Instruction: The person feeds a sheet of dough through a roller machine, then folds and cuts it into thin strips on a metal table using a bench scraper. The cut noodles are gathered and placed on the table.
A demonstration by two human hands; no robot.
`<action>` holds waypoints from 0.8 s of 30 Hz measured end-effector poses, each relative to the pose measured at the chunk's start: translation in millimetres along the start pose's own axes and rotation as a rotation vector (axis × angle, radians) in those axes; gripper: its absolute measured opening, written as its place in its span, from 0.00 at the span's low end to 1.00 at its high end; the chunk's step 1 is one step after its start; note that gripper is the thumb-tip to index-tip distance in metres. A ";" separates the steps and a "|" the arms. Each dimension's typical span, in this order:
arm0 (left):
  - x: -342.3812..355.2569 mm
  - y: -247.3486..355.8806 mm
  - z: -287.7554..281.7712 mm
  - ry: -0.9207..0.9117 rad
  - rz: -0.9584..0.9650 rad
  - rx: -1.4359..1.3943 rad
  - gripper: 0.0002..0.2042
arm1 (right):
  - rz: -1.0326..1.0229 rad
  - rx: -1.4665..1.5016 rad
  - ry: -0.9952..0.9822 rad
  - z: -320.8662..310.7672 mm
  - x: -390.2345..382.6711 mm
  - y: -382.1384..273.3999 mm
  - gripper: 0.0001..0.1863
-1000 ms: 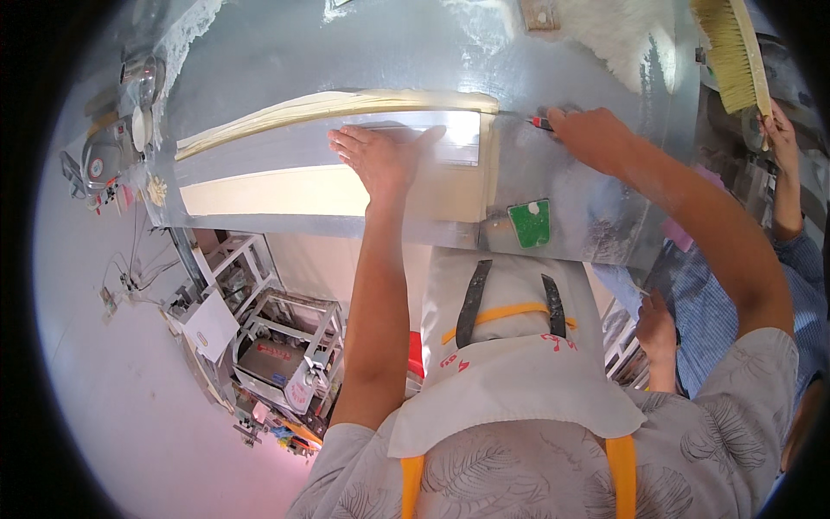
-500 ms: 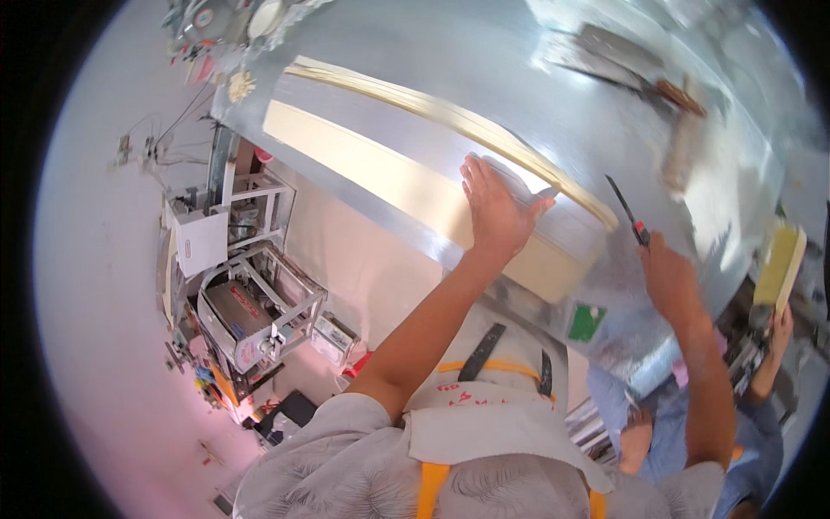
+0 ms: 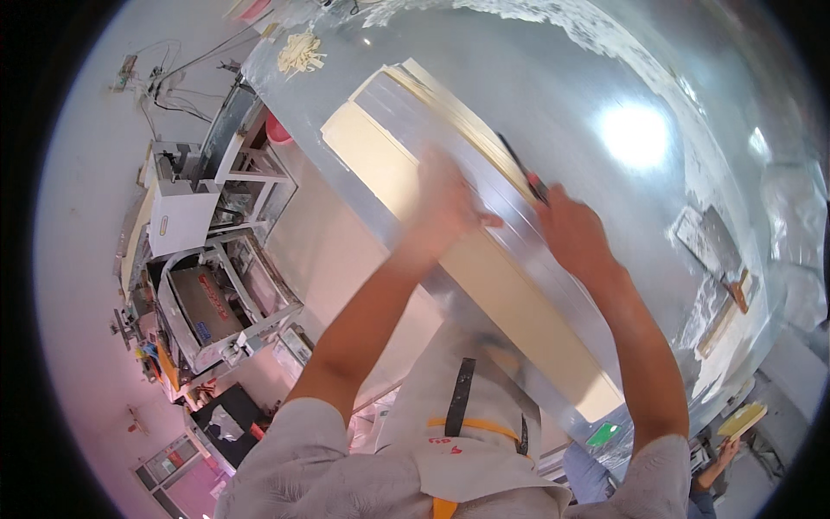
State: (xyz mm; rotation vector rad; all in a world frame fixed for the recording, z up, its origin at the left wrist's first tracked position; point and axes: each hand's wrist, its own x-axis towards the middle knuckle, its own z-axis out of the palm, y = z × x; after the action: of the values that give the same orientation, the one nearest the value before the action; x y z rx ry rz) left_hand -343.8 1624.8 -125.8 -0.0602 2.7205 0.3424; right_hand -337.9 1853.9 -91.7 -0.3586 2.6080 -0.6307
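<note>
A long stack of pale yellow dough sheets (image 3: pixel 519 303) lies slantwise along the near edge of the metal table. On top of it rests a long metal straightedge (image 3: pixel 512 229). My left hand (image 3: pixel 445 203) is over the straightedge and dough, smeared by motion, its thumb spread away from the palm; whether it touches is unclear. My right hand (image 3: pixel 572 232) is closed around a thin-bladed knife (image 3: pixel 516 162) with a red and black handle. Its blade points far left, beside the dough's far edge, where layered strips (image 3: pixel 462 112) show.
Dough scraps (image 3: pixel 301 54) are heaped at the far left. A broad metal blade (image 3: pixel 709 242) with a wooden handle lies on the right among white powder. Another person's hand (image 3: pixel 731 447) holds a yellow block (image 3: pixel 742 421). A machine (image 3: pixel 207 303) stands on the left floor.
My right hand has brought the knife leftward and farther out, to the dough's far edge. My left hand has shifted left along the straightedge. The view has turned, so the dough slants more steeply.
</note>
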 end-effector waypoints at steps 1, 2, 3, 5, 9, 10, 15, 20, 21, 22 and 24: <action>-4.2 -3.0 1.0 0.033 0.000 -0.047 0.77 | -0.044 -0.036 -0.007 1.6 42.4 -27.4 0.16; -5.2 -2.3 0.9 0.062 0.011 -0.094 0.77 | -0.076 -0.072 -0.010 2.7 81.1 -51.8 0.16; -5.0 -0.2 -3.3 0.025 -0.011 -0.116 0.76 | -0.137 -0.089 0.033 9.7 117.1 -69.4 0.16; -1.8 -11.0 6.8 0.078 -0.018 -0.213 0.74 | -0.203 -0.092 0.069 18.4 179.0 -108.7 0.16; 0.3 -11.4 8.6 0.096 -0.009 -0.232 0.72 | -0.251 -0.155 0.081 32.6 263.2 -150.1 0.13; 0.1 -13.0 9.2 0.101 -0.009 -0.219 0.72 | -0.250 -0.167 0.067 35.2 273.4 -157.8 0.13; 1.8 -19.4 11.3 0.090 -0.015 -0.257 0.72 | -0.261 -0.241 0.045 44.5 296.8 -172.6 0.12; 3.3 -17.9 8.7 0.079 -0.009 -0.253 0.73 | -0.268 -0.296 0.071 45.8 306.2 -172.4 0.11; 3.2 -17.4 8.6 0.081 -0.013 -0.257 0.73 | -0.281 -0.307 0.084 46.7 306.8 -172.1 0.11; 3.5 -17.5 9.0 0.081 -0.014 -0.260 0.73 | -0.292 -0.321 0.076 46.2 307.1 -172.4 0.11; 3.6 -17.8 10.1 0.091 -0.012 -0.267 0.73 | -0.314 -0.350 0.059 44.1 307.4 -172.3 0.11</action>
State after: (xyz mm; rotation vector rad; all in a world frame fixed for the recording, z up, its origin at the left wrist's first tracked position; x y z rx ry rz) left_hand -341.7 1610.0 -140.3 -0.1698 2.7440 0.7129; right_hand -560.9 1583.8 -150.3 -0.8831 2.7407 -0.2784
